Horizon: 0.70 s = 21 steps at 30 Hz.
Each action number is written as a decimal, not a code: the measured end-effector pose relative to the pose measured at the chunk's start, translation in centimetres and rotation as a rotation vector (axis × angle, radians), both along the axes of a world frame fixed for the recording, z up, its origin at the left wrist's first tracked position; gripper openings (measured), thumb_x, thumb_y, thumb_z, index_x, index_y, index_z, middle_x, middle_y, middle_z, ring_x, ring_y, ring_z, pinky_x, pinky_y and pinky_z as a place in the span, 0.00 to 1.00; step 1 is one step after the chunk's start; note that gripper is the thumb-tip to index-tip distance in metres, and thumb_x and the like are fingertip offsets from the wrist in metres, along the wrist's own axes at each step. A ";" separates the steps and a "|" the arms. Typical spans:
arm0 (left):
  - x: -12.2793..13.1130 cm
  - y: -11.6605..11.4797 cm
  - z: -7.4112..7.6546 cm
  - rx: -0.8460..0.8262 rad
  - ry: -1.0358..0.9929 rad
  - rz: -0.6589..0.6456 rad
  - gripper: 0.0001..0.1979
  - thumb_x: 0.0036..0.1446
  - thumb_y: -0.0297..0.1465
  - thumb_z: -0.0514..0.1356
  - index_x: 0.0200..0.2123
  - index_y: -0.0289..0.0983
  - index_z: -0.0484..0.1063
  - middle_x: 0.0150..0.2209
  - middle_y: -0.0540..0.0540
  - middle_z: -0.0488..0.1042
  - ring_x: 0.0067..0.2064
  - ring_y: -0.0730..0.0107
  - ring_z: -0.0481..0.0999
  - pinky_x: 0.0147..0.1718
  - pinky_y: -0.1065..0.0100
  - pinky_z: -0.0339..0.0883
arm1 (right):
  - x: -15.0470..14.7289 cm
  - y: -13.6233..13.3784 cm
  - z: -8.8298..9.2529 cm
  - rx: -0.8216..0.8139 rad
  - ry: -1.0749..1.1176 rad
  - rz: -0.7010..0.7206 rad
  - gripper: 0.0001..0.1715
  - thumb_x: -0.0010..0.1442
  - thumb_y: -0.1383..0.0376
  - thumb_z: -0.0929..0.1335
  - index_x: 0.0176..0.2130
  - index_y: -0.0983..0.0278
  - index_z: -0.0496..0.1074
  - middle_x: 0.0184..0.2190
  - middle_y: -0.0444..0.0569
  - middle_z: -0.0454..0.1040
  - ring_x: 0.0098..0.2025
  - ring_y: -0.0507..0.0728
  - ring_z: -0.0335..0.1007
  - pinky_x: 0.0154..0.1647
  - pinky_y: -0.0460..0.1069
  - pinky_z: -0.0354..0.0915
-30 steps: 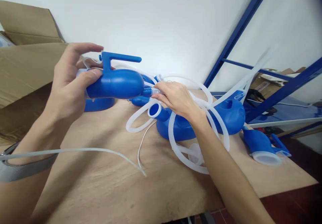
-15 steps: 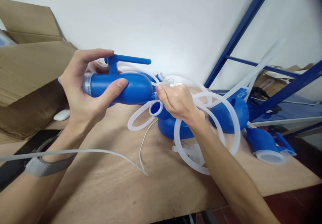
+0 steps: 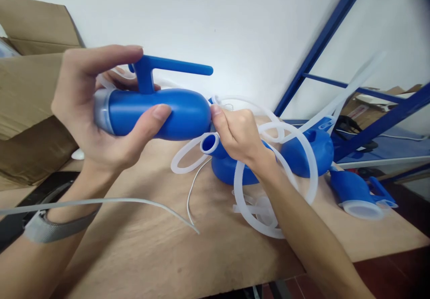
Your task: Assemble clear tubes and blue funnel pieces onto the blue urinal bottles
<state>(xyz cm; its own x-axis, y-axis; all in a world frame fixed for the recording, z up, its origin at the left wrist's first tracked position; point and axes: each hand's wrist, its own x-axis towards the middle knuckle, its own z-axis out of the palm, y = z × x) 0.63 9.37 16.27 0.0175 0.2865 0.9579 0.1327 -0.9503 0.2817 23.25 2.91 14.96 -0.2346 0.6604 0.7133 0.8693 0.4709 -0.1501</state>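
Observation:
My left hand is wrapped round a blue plastic bottle-shaped part with an L-shaped handle on top, held sideways above the table. My right hand is pinched at the narrow right end of that part, where a translucent white tube joins it; the joint itself is hidden by my fingers. The tube loops round my right wrist and down to the table. Below my right hand lie other blue containers, one with an open round spout.
A wooden table carries more blue parts, tube loops and a thin white strip. Cardboard boxes stand at the left, a blue metal rack at the right. A white wall is behind.
My left hand has lifted the blue part and brought it closer to the camera. My right hand has followed, staying pinched at its narrow end.

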 end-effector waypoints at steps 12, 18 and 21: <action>-0.5 4.6 -0.5 0.132 -0.048 0.044 0.30 0.53 0.51 0.71 0.53 0.39 0.80 0.43 0.47 0.77 0.37 0.66 0.78 0.45 0.54 0.75 | 2.4 -0.4 0.9 0.053 0.397 0.123 0.33 0.75 0.46 0.58 0.29 0.61 0.74 0.26 0.48 0.75 0.32 0.56 0.73 0.39 0.52 0.68; -0.8 4.5 -0.3 0.174 -0.091 0.050 0.37 0.49 0.57 0.69 0.54 0.38 0.78 0.46 0.47 0.75 0.41 0.62 0.80 0.52 0.43 0.72 | 1.7 0.3 0.4 -0.494 0.303 0.299 0.27 0.74 0.47 0.61 0.37 0.63 0.75 0.34 0.47 0.81 0.38 0.55 0.77 0.42 0.49 0.68; -0.8 4.5 -0.1 0.176 -0.073 0.019 0.33 0.51 0.56 0.69 0.55 0.44 0.78 0.47 0.48 0.76 0.39 0.65 0.80 0.47 0.51 0.75 | 1.3 0.8 -0.5 -0.470 0.322 0.298 0.26 0.75 0.46 0.59 0.42 0.61 0.71 0.36 0.47 0.79 0.38 0.56 0.76 0.43 0.51 0.69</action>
<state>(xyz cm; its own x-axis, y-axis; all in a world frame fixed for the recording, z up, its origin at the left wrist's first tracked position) -0.14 13.85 16.12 -0.0579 0.1139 0.9918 0.1365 -0.9832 0.1209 24.54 3.75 14.49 -0.2781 0.8594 0.4291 0.5883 0.5055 -0.6312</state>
